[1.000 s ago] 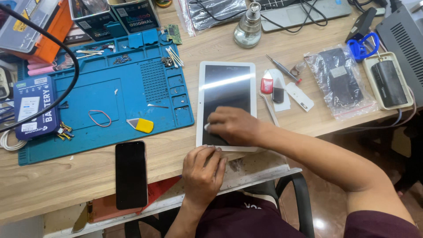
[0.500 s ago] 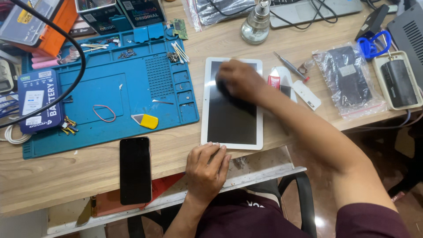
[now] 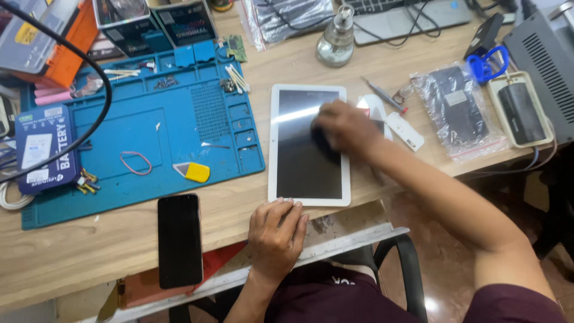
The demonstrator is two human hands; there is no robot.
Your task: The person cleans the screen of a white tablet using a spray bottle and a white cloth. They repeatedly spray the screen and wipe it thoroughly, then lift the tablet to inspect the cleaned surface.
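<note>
A white tablet with a dark screen lies face up on the wooden table, just right of the blue work mat. My right hand presses a small dark cloth onto the right middle of the screen; the hand is blurred. My left hand lies flat on the table's front edge, holding nothing. Its fingertips touch the tablet's near edge.
A black phone lies face up at the front left. On the mat are a yellow pry tool, a rubber band and small parts. A glass bottle, a bagged dark part and a laptop sit behind.
My right hand with the cloth went from the tablet's near end up to its far end, then back to the middle right. My left hand stayed at the near edge.
</note>
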